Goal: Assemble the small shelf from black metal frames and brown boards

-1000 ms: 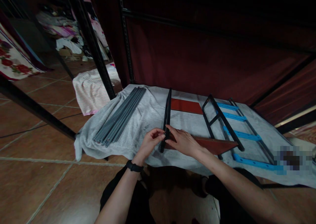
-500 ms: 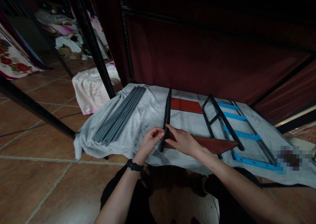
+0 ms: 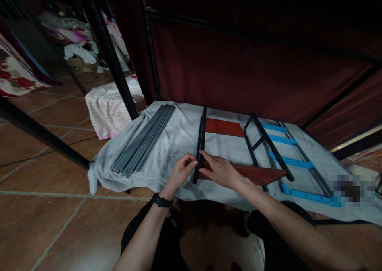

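Observation:
A black metal rail point(image 3: 201, 139) lies lengthwise on a grey cloth point(image 3: 176, 139) spread on the floor. Two dark red boards point(image 3: 224, 127) meet its right side. My left hand point(image 3: 181, 170) pinches something small against the rail's near end; what it holds is too small to make out. My right hand point(image 3: 219, 170) lies flat, fingers stretched, on the nearer red board point(image 3: 259, 174) with its fingertips at the rail. A black watch band sits on my left wrist.
A bundle of grey metal rods point(image 3: 143, 140) lies on the cloth's left part. A black frame with blue rungs point(image 3: 283, 155) lies at the right. Dark red fabric on a black rack point(image 3: 238, 64) stands behind. A striped cloth point(image 3: 107, 108) lies on the tiled floor.
Both hands stay at the rail's near end; the left fingers have shifted slightly at the rail. The view has drifted a little.

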Demonstrator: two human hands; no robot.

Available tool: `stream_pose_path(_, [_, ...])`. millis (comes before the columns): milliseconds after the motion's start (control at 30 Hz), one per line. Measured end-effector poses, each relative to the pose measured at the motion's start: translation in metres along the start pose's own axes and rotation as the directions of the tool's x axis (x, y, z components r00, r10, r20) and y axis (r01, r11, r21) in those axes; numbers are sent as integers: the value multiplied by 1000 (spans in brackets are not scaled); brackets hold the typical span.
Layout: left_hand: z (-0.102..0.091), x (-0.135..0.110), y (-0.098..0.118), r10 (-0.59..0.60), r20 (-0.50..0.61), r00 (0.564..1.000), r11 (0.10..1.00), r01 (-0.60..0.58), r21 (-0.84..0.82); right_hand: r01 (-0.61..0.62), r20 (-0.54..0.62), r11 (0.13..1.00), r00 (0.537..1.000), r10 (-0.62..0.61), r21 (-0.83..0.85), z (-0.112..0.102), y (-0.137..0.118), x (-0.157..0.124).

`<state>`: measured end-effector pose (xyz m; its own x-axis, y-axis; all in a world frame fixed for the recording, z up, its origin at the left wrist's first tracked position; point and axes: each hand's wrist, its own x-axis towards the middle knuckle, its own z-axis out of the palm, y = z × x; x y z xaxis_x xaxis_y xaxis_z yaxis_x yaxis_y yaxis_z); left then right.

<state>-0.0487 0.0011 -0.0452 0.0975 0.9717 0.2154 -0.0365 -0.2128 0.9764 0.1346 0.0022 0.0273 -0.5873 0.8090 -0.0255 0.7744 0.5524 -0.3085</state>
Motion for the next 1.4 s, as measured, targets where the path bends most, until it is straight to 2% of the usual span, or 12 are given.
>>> stream_pose_path(300, [4, -1, 2, -76, 25, 997, 996, 77, -33, 6, -2, 1000, 1000, -6, 0, -3, -3, -2])
stream_pose_path(667, [1, 0, -4, 44, 55, 998, 999, -44, 5, 7, -1, 1000, 1000, -7, -3, -2, -2, -1])
stream_pose_path(767, [0, -2, -1, 47, 57, 997, 999, -48, 9, 6, -5, 1000, 1000, -6, -2, -2, -2, -1])
stream_pose_path(967, [5, -1, 1, -28, 58, 998, 1000, 29, -10, 7, 10, 1000, 1000, -7, 7, -1, -1, -1])
stream_pose_path(1267, [2, 1, -3, 77, 79, 994, 997, -79, 21, 12, 0, 1000, 1000, -12, 5, 0, 0, 0])
stream_pose_path(1400, [1, -1, 0, 77, 80, 994, 996, -80, 36, 19, -12, 1000, 1000, -19, 2, 0, 1, 0])
